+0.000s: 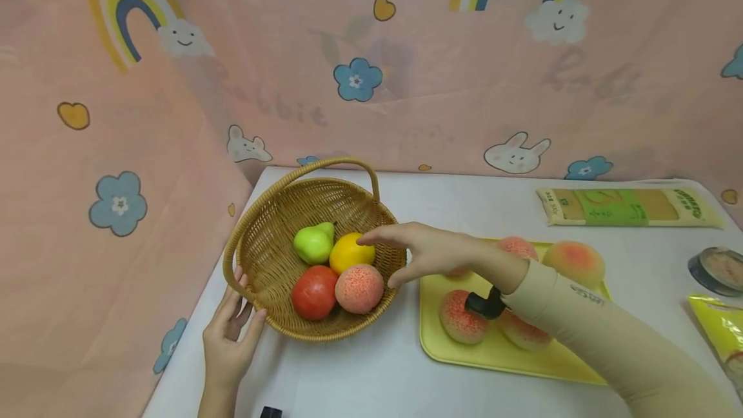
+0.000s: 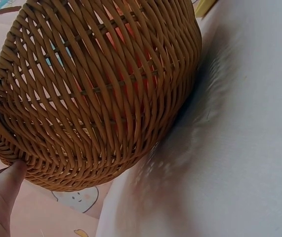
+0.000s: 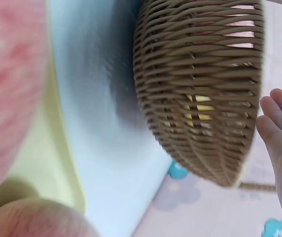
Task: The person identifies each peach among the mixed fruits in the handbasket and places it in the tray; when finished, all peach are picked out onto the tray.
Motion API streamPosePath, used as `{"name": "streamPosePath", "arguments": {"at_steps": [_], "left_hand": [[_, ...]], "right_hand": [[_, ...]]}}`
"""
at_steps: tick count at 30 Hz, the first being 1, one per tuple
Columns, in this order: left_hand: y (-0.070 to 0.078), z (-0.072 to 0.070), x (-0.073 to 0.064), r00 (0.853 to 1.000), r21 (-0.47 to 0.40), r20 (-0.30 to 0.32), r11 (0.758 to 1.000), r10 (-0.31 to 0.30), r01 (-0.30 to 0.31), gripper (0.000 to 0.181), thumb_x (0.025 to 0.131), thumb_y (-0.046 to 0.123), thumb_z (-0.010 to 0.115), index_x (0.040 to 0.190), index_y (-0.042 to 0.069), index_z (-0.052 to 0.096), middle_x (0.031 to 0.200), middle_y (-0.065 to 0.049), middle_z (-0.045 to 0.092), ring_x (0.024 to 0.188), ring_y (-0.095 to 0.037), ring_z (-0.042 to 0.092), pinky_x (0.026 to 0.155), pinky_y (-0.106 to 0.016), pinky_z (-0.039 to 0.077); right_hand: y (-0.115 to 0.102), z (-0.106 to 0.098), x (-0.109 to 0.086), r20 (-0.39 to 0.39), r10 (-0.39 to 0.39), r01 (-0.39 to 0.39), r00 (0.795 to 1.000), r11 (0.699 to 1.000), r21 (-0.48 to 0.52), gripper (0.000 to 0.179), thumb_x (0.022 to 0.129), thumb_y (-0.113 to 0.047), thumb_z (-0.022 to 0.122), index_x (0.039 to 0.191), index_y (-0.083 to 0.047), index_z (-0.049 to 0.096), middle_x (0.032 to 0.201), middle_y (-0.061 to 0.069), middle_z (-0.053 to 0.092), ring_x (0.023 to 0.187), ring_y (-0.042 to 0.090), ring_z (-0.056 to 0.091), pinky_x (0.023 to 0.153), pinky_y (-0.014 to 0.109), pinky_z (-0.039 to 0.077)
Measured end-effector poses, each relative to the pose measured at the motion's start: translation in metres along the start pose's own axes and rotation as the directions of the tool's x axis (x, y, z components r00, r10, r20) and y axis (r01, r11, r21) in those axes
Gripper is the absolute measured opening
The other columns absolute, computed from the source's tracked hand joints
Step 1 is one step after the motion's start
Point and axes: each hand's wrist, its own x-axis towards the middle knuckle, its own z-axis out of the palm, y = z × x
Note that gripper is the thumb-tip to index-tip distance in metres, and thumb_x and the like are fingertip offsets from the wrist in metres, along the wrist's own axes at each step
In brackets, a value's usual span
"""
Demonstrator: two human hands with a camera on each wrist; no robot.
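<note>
A wicker basket [image 1: 278, 211] with an arched handle stands tilted on the white table. It contains a green pear [image 1: 314, 245], a yellow-orange fruit [image 1: 348, 251], a red round fruit [image 1: 314, 293] and a speckled pink peach [image 1: 359, 289]. My left hand [image 1: 232, 334] grips the basket's left rim near the handle's base, thumb in front; the left wrist view shows the same thumb [image 2: 10, 182] against the weave. Over the right rim, my right hand [image 1: 426, 250] hovers with fingers extended and nothing held. From the right wrist view, these fingers [image 3: 279, 118] appear beside the rim.
A yellow tray [image 1: 432, 340] holding several peaches [image 1: 462, 318] lies right of the basket, partly under my right forearm. Farther right are a noodle packet [image 1: 627, 206], a small round container [image 1: 716, 271] and a yellow packet [image 1: 722, 334]. A pink printed cloth [image 1: 406, 115] hangs behind.
</note>
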Motion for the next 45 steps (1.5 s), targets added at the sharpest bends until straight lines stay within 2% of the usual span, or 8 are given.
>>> {"name": "streamPosePath", "arguments": {"at_steps": [6, 13, 19, 23, 32, 40, 45], "left_hand": [[0.001, 0.001, 0.000, 1.000, -0.001, 0.000, 1.000, -0.013, 0.013, 0.062, 0.070, -0.031, 0.055, 0.129, -0.022, 0.041, 0.144, -0.035, 0.031, 0.137, -0.020, 0.039, 0.100, -0.024, 0.044], [0.001, 0.001, 0.000, 1.000, 0.002, -0.004, 1.000, -0.015, 0.015, 0.062, 0.070, -0.031, 0.055, 0.130, -0.021, 0.041, 0.144, -0.035, 0.031, 0.137, -0.020, 0.039, 0.100, -0.024, 0.044], [0.001, 0.002, 0.001, 1.000, 0.007, -0.005, 1.000, -0.019, 0.019, 0.062, 0.070, -0.031, 0.055, 0.129, -0.021, 0.042, 0.144, -0.035, 0.032, 0.136, -0.019, 0.039, 0.099, -0.024, 0.044], [0.003, 0.002, 0.001, 0.999, 0.020, -0.008, 0.999, -0.034, 0.034, 0.062, 0.070, -0.030, 0.055, 0.130, -0.020, 0.042, 0.144, -0.034, 0.033, 0.136, -0.019, 0.040, 0.099, -0.023, 0.045], [0.001, 0.002, 0.003, 1.000, 0.025, -0.008, 1.000, -0.017, 0.017, 0.062, 0.069, -0.031, 0.056, 0.129, -0.022, 0.042, 0.144, -0.033, 0.033, 0.136, -0.019, 0.040, 0.098, -0.022, 0.045], [-0.001, 0.000, 0.002, 1.000, -0.012, -0.013, 1.000, -0.019, 0.019, 0.062, 0.069, -0.032, 0.055, 0.129, -0.023, 0.041, 0.146, -0.031, 0.033, 0.136, -0.019, 0.040, 0.099, -0.023, 0.045], [-0.001, -0.001, 0.002, 1.000, -0.022, -0.016, 1.000, -0.020, 0.019, 0.059, 0.071, -0.032, 0.053, 0.128, -0.023, 0.040, 0.145, -0.034, 0.031, 0.136, -0.018, 0.039, 0.099, -0.024, 0.044]], "right_hand": [[0.000, 0.006, 0.024, 0.114, 0.022, -0.011, 0.993, 0.995, -0.100, 0.067, 0.081, -0.021, 0.075, 0.140, -0.013, 0.044, 0.143, -0.001, 0.047, 0.131, 0.016, 0.044, 0.113, 0.037, 0.038], [-0.002, 0.009, 0.040, 0.217, 0.050, -0.001, 0.975, 0.975, -0.223, 0.072, 0.078, -0.020, 0.077, 0.141, -0.014, 0.044, 0.142, -0.001, 0.048, 0.130, 0.017, 0.044, 0.113, 0.037, 0.037], [-0.006, 0.013, 0.046, 0.281, 0.055, 0.015, 0.958, 0.971, -0.240, 0.069, 0.075, -0.010, 0.077, 0.137, -0.015, 0.048, 0.135, -0.003, 0.053, 0.120, 0.014, 0.049, 0.107, 0.033, 0.041], [-0.005, 0.015, 0.048, 0.299, 0.041, 0.040, 0.953, 0.965, -0.261, 0.068, 0.074, -0.007, 0.076, 0.136, -0.016, 0.050, 0.134, -0.005, 0.053, 0.120, 0.013, 0.049, 0.108, 0.032, 0.041], [-0.002, 0.016, 0.050, 0.280, -0.005, 0.087, 0.960, 0.956, -0.281, 0.066, 0.072, -0.007, 0.077, 0.133, -0.016, 0.053, 0.132, -0.006, 0.055, 0.120, 0.013, 0.049, 0.108, 0.033, 0.042], [0.003, 0.013, 0.049, 0.164, -0.131, 0.161, 0.978, 0.969, -0.188, 0.062, 0.071, -0.017, 0.078, 0.129, -0.020, 0.055, 0.129, -0.005, 0.052, 0.117, 0.011, 0.049, 0.101, 0.031, 0.045], [-0.004, 0.004, 0.041, 0.081, -0.129, 0.140, 0.988, 0.980, -0.144, 0.063, 0.072, -0.018, 0.076, 0.130, -0.022, 0.053, 0.130, -0.005, 0.049, 0.118, 0.012, 0.048, 0.098, 0.030, 0.047]]}}
